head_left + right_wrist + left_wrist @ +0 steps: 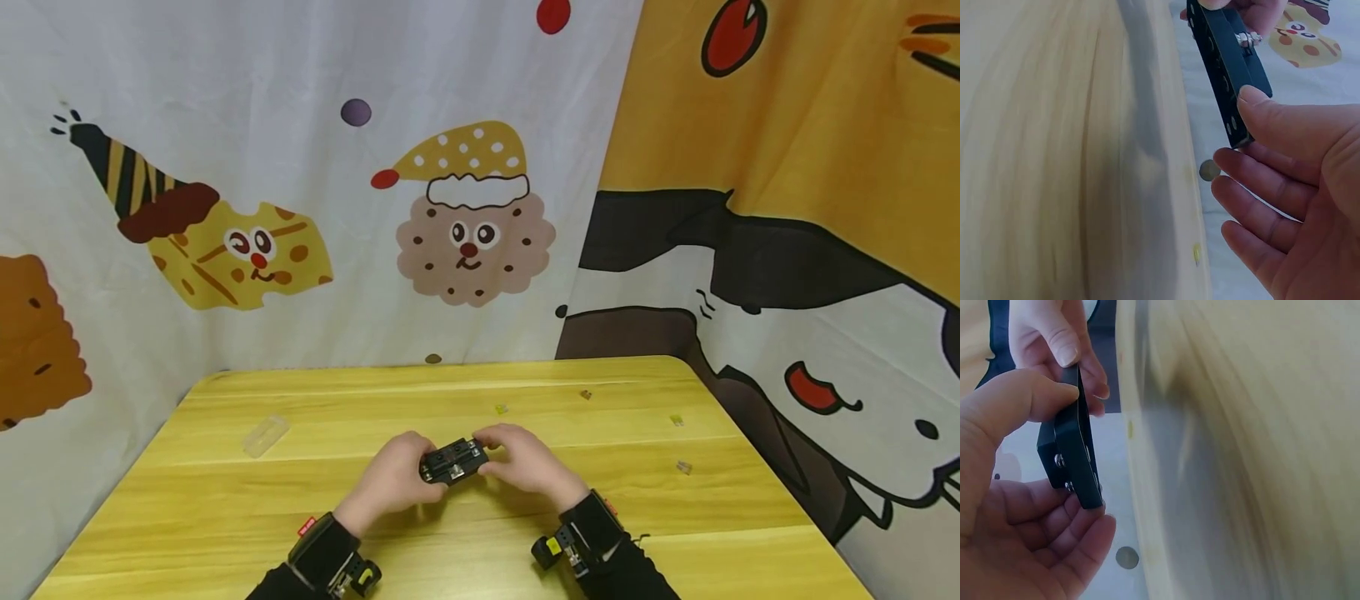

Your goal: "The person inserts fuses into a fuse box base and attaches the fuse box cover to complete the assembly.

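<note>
Both hands hold a black fuse block (453, 461) just above the middle of the wooden table. It is a flat, oblong piece with metal contacts on top; screws show along its side in the left wrist view. My left hand (396, 477) grips one end, thumb on one face and fingertips against the other. At the opposite end, my right hand (527, 463) pinches the block between thumb and index finger. In the right wrist view, the other fingers of the right hand (1297, 200) are spread loosely away from the block (1225, 69).
On the table (225, 508), a clear plastic cover (266, 436) lies to the left. Several small blade fuses are scattered at the back and right, among them a yellow-green fuse (502, 409), a brown fuse (586, 394) and a pale fuse (683, 467). A printed curtain (285, 67) hangs behind.
</note>
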`<state>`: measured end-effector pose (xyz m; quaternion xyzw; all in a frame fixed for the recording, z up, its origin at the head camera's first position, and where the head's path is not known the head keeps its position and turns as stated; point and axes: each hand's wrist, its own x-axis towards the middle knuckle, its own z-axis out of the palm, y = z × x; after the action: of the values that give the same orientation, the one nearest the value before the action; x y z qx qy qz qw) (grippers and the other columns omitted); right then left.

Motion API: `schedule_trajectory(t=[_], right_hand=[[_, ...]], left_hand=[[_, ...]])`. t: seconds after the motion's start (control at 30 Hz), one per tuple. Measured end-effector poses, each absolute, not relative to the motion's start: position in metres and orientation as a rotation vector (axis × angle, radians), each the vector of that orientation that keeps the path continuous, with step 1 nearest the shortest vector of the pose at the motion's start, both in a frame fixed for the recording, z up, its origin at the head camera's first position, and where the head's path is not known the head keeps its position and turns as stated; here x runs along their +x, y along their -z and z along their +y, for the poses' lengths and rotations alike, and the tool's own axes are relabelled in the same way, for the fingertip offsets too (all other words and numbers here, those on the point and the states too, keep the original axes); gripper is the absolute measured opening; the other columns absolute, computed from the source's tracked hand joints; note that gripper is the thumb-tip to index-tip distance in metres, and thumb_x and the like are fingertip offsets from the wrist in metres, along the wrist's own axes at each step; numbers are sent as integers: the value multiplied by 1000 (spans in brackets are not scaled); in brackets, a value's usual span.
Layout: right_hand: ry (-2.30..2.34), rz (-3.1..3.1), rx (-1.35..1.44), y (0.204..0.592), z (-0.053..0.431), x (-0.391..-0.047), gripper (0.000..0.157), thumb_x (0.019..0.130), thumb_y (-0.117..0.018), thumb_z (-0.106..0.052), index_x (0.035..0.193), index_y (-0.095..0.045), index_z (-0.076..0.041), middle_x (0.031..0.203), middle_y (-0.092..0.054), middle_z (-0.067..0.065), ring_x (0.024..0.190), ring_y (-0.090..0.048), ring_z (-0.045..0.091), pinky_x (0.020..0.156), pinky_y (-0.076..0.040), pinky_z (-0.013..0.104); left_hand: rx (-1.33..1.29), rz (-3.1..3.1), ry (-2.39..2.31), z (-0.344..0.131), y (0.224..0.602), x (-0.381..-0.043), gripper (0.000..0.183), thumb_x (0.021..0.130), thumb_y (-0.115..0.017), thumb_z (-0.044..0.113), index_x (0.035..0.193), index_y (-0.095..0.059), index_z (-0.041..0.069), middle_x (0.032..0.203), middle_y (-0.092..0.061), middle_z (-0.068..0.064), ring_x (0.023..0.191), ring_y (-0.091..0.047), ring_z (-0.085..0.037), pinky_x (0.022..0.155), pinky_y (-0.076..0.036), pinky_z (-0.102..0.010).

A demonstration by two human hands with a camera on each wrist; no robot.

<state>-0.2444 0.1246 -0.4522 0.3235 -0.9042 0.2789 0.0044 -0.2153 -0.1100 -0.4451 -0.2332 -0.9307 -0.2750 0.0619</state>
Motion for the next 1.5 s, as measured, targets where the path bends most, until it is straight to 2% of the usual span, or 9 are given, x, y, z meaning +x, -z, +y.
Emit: schedule_trajectory(t=[0.47, 0.97, 1.5], right_hand=[[-804, -2909, 1001, 454, 143, -248, 38, 71, -79, -28, 102, -62, -13, 94, -61, -4, 85, -56, 11, 79, -46, 30], [-725, -2997, 939, 457, 152, -254, 44, 65, -83, -34, 94, -57, -14, 84, -58, -6, 76, -52, 9, 72, -44, 30], [-596, -3003, 949, 457, 150, -258, 42, 63, -83, -34, 88, -58, -13, 75, -52, -5, 68, -45, 11, 64, -38, 27]], left_hand=[[-891, -2809, 728, -94, 452, -229, 39, 59, -79, 32, 89, -66, 10, 81, -54, 7, 70, -48, -8, 68, -44, -26], [-1063, -2839, 620, -83, 455, -251, 40, 58, -82, 28, 90, -65, 11, 82, -52, 6, 74, -46, -9, 70, -42, -24], [-1063, -2873, 614, -78, 460, -257, 39, 58, -84, 26, 89, -66, 10, 81, -52, 5, 72, -45, -10, 68, -41, -24]])
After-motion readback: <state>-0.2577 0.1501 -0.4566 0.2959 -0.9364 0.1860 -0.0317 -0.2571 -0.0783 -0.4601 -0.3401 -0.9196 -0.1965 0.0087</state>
